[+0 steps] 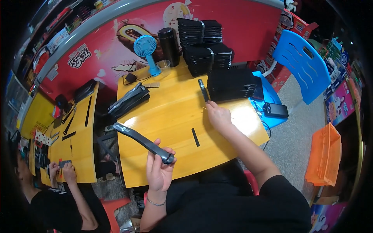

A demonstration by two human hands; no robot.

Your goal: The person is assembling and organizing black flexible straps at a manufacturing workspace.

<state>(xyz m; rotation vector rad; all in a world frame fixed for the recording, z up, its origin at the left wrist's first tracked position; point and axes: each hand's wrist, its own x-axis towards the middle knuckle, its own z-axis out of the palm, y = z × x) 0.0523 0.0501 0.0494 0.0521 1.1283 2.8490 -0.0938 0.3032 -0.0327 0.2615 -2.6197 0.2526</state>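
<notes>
My left hand (160, 171) grips the near end of a long, flat black strap (142, 140) with pale lettering on its far end. The strap slants up and to the left over the table, and its near end looks rounded or folded. My right hand (219, 116) reaches forward, fingers pinched at the near end of a short black strip (203, 88) with a pale mark. Right beside that strip sits a pile of flat black pieces (229, 84). A small black strip (195, 137) lies alone on the yellow table (175, 112) between my hands.
Black straps (130, 100) are bundled at the table's left edge. Behind stand a blue fan (146, 48), a clear cup (164, 68), a black bottle (168, 46) and banded black stacks (208, 58). A blue chair (301, 62) holds a black device (276, 110). Another person (58, 202) works at the left table.
</notes>
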